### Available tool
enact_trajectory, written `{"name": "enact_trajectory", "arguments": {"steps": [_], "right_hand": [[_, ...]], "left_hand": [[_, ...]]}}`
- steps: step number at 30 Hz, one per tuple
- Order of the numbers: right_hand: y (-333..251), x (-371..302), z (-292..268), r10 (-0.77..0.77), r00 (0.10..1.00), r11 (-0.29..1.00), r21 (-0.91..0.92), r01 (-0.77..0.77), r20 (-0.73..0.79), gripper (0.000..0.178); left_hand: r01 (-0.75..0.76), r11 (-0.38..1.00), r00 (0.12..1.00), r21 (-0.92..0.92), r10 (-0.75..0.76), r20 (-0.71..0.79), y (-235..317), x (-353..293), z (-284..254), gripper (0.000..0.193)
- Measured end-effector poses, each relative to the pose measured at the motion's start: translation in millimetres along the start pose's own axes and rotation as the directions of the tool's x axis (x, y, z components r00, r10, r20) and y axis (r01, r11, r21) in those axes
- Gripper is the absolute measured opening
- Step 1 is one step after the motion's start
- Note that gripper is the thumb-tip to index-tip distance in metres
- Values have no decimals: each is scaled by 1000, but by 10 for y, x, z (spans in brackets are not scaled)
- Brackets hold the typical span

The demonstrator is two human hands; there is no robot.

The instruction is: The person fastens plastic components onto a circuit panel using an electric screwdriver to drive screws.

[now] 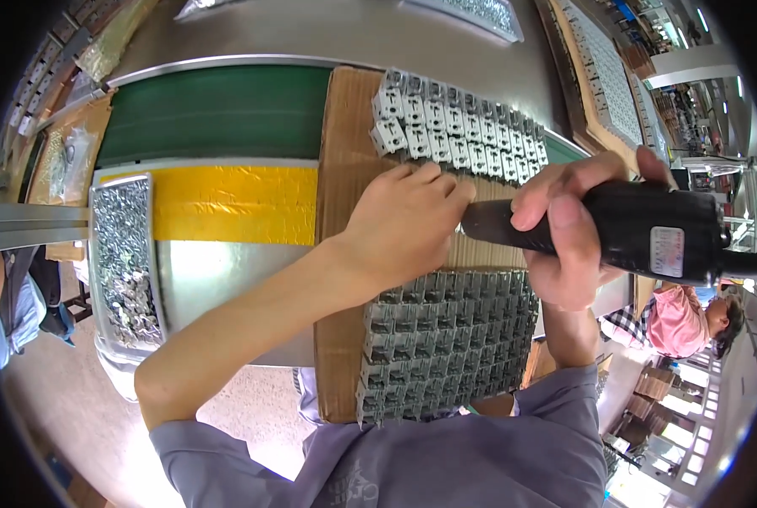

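My right hand (pixel 569 224) is wrapped round a black power screwdriver (pixel 628 229), which lies nearly level with its narrow end pointing left. That end meets the curled fingers of my left hand (pixel 408 222), so the tip is hidden. Whatever the left fingers pinch, if anything, cannot be made out. Just beyond the left knuckles stand two rows of small white block-shaped parts (pixel 459 140) with dark slots. Closer to my body, several rows of grey, metallic-looking box-shaped parts (pixel 446 339) are packed side by side. Both groups rest on a brown cardboard sheet (pixel 340 322).
Left of the cardboard, a tray (pixel 151 212) holds many small shiny metal pieces. Yellow tape (pixel 234 203) and a green strip (pixel 217 114) cross the bench. At the far right is a board of similar parts (pixel 602 76). A person in pink (pixel 683 322) is farther right.
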State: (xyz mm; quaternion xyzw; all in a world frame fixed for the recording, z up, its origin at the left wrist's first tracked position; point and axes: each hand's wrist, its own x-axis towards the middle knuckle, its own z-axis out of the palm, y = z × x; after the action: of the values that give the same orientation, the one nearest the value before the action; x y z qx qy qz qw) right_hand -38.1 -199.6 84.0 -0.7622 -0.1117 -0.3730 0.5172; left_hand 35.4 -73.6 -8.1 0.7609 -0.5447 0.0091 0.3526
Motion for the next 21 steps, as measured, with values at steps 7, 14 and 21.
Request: {"name": "enact_trajectory", "arguments": {"steps": [7,14,21], "right_hand": [[-3,5,-3,47,997,998,43,-44,-54,67],[17,76,92,64,996,998,16,-64,-66,59],[87,-25,26,-50,995,985,160,63,-85,61]], "left_hand": [[-15,1000,1000,-8,15,26,5,28,-18,30],[18,1000,1000,-19,-18,1,36,18,-6,30],[-34,999,999,-38,34,-7,-5,13,1,30]]}}
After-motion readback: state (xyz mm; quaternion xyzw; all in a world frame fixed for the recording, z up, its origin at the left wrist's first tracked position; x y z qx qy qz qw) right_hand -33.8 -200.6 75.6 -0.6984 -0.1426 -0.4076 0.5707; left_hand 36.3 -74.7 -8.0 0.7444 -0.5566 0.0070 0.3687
